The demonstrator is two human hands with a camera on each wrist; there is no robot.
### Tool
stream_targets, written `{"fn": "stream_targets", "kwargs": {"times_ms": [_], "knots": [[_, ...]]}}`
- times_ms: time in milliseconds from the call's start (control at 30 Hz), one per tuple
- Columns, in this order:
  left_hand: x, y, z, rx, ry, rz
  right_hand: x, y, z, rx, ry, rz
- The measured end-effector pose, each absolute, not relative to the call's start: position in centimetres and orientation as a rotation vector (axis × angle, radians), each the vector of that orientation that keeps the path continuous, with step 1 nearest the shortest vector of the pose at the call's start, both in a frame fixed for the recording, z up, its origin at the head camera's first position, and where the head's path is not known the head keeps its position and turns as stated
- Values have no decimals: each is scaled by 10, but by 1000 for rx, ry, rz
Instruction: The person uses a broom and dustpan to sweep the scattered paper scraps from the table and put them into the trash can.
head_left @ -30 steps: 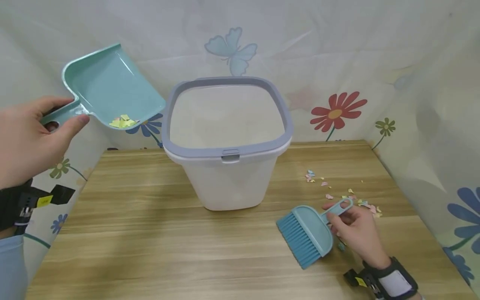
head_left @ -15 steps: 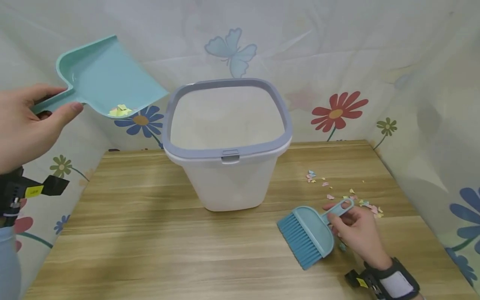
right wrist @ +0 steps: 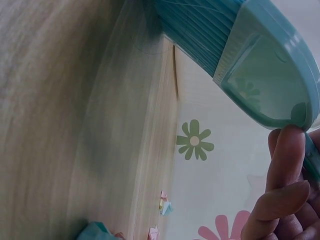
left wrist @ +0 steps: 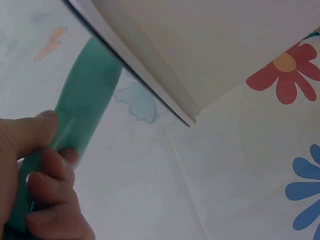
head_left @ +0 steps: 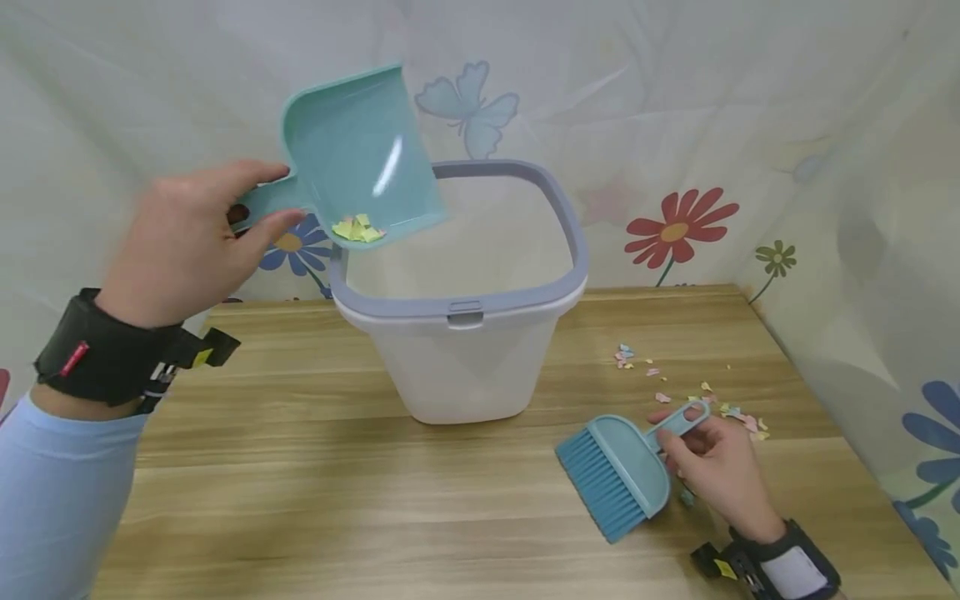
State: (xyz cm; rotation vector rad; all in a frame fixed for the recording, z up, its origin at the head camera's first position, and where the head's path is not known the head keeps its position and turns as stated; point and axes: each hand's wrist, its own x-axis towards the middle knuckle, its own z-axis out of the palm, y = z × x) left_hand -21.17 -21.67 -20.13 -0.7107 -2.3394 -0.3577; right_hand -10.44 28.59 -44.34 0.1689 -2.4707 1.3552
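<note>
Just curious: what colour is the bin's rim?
Grey-blue rim on a white bin; the head view shows it best.

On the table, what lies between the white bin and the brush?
Only bare wooden table lies between bin and brush in the head view; the paper scraps sit farther right.

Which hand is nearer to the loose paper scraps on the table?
Right. The right hand holds the brush beside the paper scraps; the left hand is raised, across the bin.
</note>
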Motion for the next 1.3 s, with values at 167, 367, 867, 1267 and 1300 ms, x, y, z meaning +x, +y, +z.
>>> {"fn": "stream_targets", "kwargs": {"times_ms": [167, 367, 867, 1267, 1300], "knots": [[-219, -201, -210, -884, -2234, -306, -103, 286, -444, 177, -2468, 1375], [-222, -189, -216, -995, -2120, -231, -102, 287, -445, 198, -2456, 1390], [-205, -199, -223, -953, -2015, -196, -104, 286, -443, 226, -2452, 1367], [-161, -255, -252, -677, -2192, -653, -104, 285, -443, 164, -2485, 1365], [-156, -262, -255, -668, -2220, -658, -104, 286, -443, 161, -2484, 1364]]}}
